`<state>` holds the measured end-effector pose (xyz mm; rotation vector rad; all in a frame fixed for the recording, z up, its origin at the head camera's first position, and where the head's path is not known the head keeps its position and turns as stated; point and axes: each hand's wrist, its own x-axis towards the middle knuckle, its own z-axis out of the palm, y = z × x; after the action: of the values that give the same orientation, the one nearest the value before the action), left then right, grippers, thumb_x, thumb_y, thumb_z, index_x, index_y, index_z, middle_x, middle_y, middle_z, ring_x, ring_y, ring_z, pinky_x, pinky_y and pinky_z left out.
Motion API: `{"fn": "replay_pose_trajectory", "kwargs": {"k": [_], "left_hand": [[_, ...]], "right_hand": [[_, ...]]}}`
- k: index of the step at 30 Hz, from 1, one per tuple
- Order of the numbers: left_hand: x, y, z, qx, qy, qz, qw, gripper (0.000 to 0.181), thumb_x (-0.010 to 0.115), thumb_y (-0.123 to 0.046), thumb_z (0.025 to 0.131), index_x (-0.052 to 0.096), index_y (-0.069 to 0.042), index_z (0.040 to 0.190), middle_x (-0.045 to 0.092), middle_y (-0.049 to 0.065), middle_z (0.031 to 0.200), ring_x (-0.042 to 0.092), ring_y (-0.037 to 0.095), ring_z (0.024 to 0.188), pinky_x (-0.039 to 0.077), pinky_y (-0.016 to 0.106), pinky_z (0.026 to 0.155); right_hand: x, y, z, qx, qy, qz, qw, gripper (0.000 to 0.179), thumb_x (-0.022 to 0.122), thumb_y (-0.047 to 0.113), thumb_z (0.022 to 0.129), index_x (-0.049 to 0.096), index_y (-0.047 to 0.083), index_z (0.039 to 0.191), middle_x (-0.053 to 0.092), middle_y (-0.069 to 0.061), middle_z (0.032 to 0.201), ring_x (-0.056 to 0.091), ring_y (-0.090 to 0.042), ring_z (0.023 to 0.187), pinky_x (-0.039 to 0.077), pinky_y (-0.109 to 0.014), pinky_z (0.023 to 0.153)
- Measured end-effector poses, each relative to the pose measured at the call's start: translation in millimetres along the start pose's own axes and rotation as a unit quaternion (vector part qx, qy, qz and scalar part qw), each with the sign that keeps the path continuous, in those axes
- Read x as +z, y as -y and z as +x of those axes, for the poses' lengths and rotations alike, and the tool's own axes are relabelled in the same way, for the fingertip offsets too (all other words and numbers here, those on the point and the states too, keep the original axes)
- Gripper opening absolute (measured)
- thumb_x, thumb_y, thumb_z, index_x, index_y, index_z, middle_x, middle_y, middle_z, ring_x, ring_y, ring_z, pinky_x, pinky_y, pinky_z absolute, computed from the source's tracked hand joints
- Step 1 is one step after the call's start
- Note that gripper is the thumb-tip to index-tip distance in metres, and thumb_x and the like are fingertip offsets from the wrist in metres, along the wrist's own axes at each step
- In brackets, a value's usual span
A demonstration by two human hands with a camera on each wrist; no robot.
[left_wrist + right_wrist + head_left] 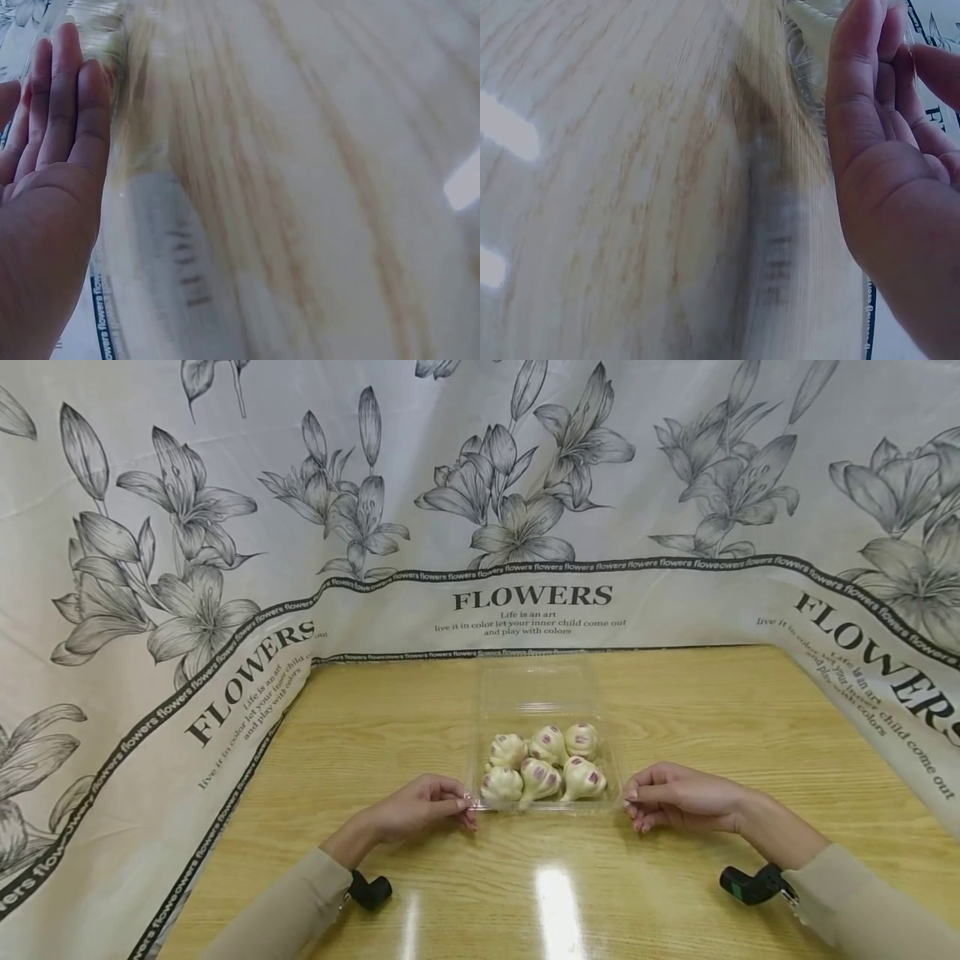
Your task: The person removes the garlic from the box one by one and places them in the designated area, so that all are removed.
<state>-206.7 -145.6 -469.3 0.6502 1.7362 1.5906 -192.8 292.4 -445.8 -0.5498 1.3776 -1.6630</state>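
In the head view, a clear plastic clamshell container (551, 805) lies on the table with its lid (536, 681) folded back, away from me. Several garlic bulbs (542, 778), pale with purple patches, sit in its base in two rows. My left hand (420, 806) pinches the near left corner between thumb and fingers; in the left wrist view its long fingers (64, 105) reach along the container's side. At the near right corner, my right hand (678, 797) pinches the rim, thumb close to the fingertips. The right wrist view shows a pale bulb (814, 37) behind those fingers.
The wood-grain table (360, 718) carries the container near its middle. A floral printed curtain (517, 610) encloses the back and both sides. Black wrist cameras (371, 889) sit at both cuffs. A bright light reflection (557, 902) shows on the near tabletop.
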Motion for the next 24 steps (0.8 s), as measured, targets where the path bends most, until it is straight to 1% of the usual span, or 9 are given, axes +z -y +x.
{"fn": "replay_pose_trajectory", "kwargs": {"k": [4, 7, 9, 12, 14, 15, 19, 21, 24], "left_hand": [[0.1, -0.2, 0.5, -0.012, -0.001, -0.004, 0.9999, 0.028, 0.051, -0.008, 0.108, 0.061, 0.017, 0.116, 0.071, 0.016, 0.104, 0.071, 0.024, 0.100, 0.056, 0.041, 0.099], [0.4, -1.3, 0.3, -0.020, 0.001, -0.013, 0.9997, 0.031, 0.050, -0.009, 0.108, 0.059, 0.018, 0.120, 0.069, 0.019, 0.106, 0.071, 0.024, 0.101, 0.057, 0.042, 0.099], [0.1, -2.3, -0.2, -0.024, 0.001, -0.015, 0.9996, 0.032, 0.048, -0.009, 0.109, 0.059, 0.018, 0.121, 0.068, 0.021, 0.108, 0.070, 0.025, 0.101, 0.057, 0.043, 0.099], [-1.2, -3.4, -0.5, -0.024, 0.001, -0.007, 0.9997, 0.032, 0.048, -0.011, 0.109, 0.059, 0.016, 0.122, 0.067, 0.023, 0.109, 0.070, 0.026, 0.102, 0.057, 0.044, 0.099], [-2.3, -3.7, -0.5, -0.022, -0.002, 0.003, 0.9997, 0.032, 0.049, -0.012, 0.109, 0.059, 0.014, 0.123, 0.067, 0.025, 0.110, 0.070, 0.028, 0.103, 0.057, 0.043, 0.098], [-2.7, -3.8, -0.5, -0.020, -0.005, 0.010, 0.9997, 0.031, 0.050, -0.013, 0.109, 0.059, 0.013, 0.123, 0.067, 0.025, 0.110, 0.070, 0.029, 0.103, 0.057, 0.043, 0.098], [-3.5, -5.8, -0.6, -0.021, -0.024, 0.047, 0.9984, 0.031, 0.056, -0.020, 0.108, 0.061, 0.005, 0.125, 0.067, 0.023, 0.113, 0.070, 0.031, 0.104, 0.059, 0.041, 0.095], [-3.4, -8.4, -1.4, -0.019, -0.040, 0.071, 0.9965, 0.032, 0.058, -0.022, 0.107, 0.060, 0.002, 0.127, 0.067, 0.021, 0.114, 0.071, 0.031, 0.103, 0.060, 0.041, 0.093], [-4.1, -13.0, -2.1, -0.013, -0.069, 0.117, 0.9906, 0.040, 0.059, -0.025, 0.106, 0.055, 0.001, 0.136, 0.064, 0.016, 0.119, 0.071, 0.028, 0.103, 0.060, 0.041, 0.089]], "right_hand": [[-0.2, 0.3, -1.1, 0.008, -0.014, -0.010, 0.9998, 0.028, 0.039, 0.004, 0.110, 0.064, -0.009, 0.110, 0.067, -0.008, 0.102, 0.068, -0.017, 0.093, 0.060, -0.029, 0.086], [0.8, 2.4, -2.0, 0.020, -0.049, -0.043, 0.9977, 0.027, 0.043, 0.007, 0.110, 0.061, -0.012, 0.112, 0.068, -0.011, 0.101, 0.068, -0.018, 0.092, 0.061, -0.030, 0.085], [2.5, 5.0, -2.1, 0.024, -0.078, -0.087, 0.9928, 0.030, 0.046, 0.011, 0.110, 0.059, -0.015, 0.113, 0.067, -0.015, 0.102, 0.068, -0.021, 0.092, 0.061, -0.033, 0.083], [6.2, 11.0, -2.5, 0.033, -0.121, -0.162, 0.9788, 0.035, 0.050, 0.017, 0.109, 0.057, -0.016, 0.117, 0.066, -0.022, 0.102, 0.068, -0.030, 0.092, 0.062, -0.040, 0.082], [9.0, 15.4, -3.3, 0.035, -0.146, -0.214, 0.9651, 0.036, 0.053, 0.019, 0.108, 0.058, -0.015, 0.119, 0.066, -0.026, 0.102, 0.068, -0.035, 0.092, 0.061, -0.045, 0.081], [10.2, 17.4, -3.7, 0.040, -0.160, -0.236, 0.9577, 0.035, 0.054, 0.019, 0.108, 0.059, -0.013, 0.120, 0.067, -0.025, 0.101, 0.068, -0.036, 0.091, 0.061, -0.046, 0.080], [14.8, 24.6, -5.3, 0.037, -0.204, -0.320, 0.9245, 0.028, 0.058, 0.018, 0.106, 0.062, -0.007, 0.117, 0.068, -0.018, 0.095, 0.067, -0.031, 0.085, 0.061, -0.042, 0.075], [17.1, 28.0, -5.8, 0.026, -0.222, -0.365, 0.9038, 0.025, 0.060, 0.017, 0.105, 0.063, -0.005, 0.116, 0.068, -0.014, 0.094, 0.065, -0.027, 0.082, 0.060, -0.037, 0.071], [21.2, 34.2, -6.1, 0.000, -0.243, -0.441, 0.8642, 0.024, 0.062, 0.017, 0.104, 0.063, -0.003, 0.116, 0.069, -0.008, 0.097, 0.065, -0.021, 0.085, 0.058, -0.032, 0.070]]}}
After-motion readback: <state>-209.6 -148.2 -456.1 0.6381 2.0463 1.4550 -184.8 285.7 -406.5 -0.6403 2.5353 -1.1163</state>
